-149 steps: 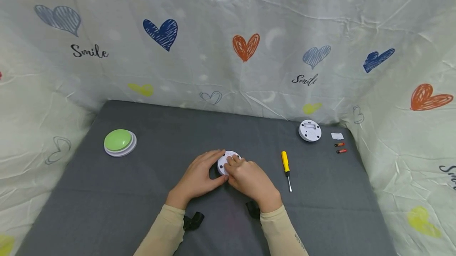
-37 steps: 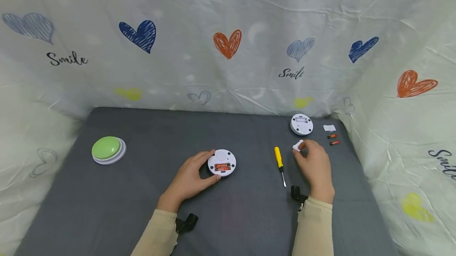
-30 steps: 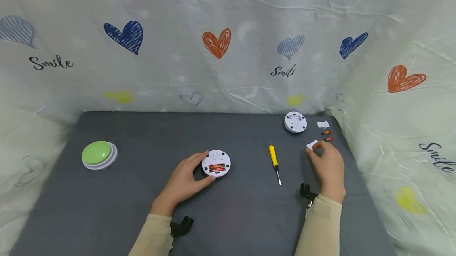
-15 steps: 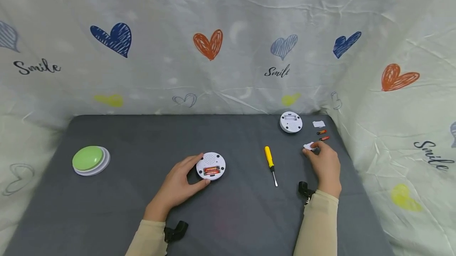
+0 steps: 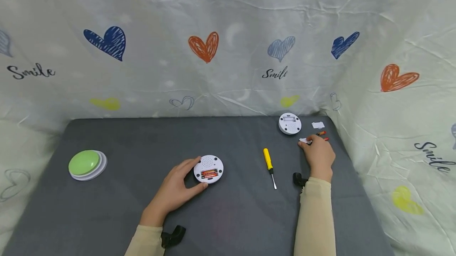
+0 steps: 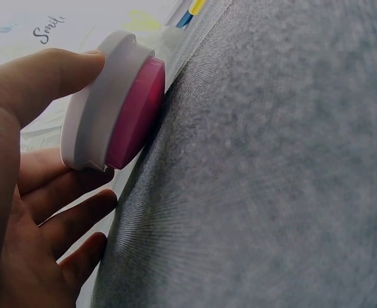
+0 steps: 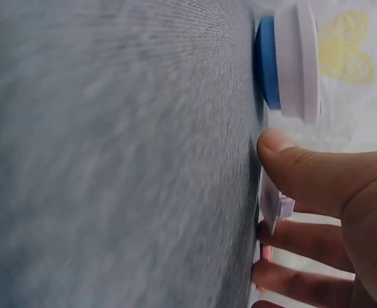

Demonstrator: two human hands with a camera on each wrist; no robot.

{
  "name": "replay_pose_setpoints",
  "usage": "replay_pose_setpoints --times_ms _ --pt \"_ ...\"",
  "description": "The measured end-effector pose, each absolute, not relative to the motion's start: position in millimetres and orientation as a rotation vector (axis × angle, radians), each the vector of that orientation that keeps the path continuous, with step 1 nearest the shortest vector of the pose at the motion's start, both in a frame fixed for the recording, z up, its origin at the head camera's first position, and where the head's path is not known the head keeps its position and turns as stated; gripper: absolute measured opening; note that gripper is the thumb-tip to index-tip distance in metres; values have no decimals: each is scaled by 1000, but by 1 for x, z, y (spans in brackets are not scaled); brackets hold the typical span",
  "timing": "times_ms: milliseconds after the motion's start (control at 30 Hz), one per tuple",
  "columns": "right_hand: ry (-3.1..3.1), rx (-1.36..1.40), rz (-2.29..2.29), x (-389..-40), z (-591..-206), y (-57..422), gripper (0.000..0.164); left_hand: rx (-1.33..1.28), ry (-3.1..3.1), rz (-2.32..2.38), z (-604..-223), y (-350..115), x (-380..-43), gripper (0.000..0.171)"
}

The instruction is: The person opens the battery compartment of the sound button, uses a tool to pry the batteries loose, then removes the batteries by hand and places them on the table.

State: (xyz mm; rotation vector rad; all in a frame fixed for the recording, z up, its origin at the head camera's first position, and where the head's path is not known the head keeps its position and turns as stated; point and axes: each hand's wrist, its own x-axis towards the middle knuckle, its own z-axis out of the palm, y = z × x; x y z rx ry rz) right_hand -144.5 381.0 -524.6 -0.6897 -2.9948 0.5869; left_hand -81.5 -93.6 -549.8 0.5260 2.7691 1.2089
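Note:
An upside-down round push button [image 5: 208,162], white with a pink dome [image 6: 140,112] beneath, sits mid-table. Two red batteries [image 5: 209,173] lie exposed in its compartment. My left hand [image 5: 174,188] holds its edge between thumb and index finger; the other fingers are loosely spread. At the right of the table my right hand [image 5: 318,157] pinches a small white battery cover [image 5: 304,141] close over the cloth. The right wrist view shows the cover [image 7: 270,196] tilted between thumb and fingers, beside a blue-domed push button [image 7: 297,64].
That second upside-down button [image 5: 290,124] has a bare battery compartment. Another white cover [image 5: 318,125] and two loose batteries [image 5: 322,133] lie right of it, partly behind my right hand. A yellow-handled screwdriver [image 5: 268,161] lies between my hands. A green-domed button [image 5: 84,163] stands far left.
My right hand has left the middle push button and carried the cover to the right, lately lowering it beside the loose batteries. My left hand stays on the button. The head view has shifted.

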Motion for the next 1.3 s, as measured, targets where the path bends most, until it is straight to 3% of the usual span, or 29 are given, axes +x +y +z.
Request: replay_pose_setpoints --times_ms 333,567,867,1300 --pt "-3005 -784 581 -155 -521 374 37 545 2770 1210 -549 -95 -81 85" --pt "-3044 -782 599 -151 -522 372 46 554 2776 1217 -548 -95 -82 84" --pt "-3077 -633 568 -133 -527 365 72 538 2779 1223 -550 -96 -79 86" --pt "-3024 -230 669 -105 -513 301 64 546 2776 1220 -551 -96 -80 84"
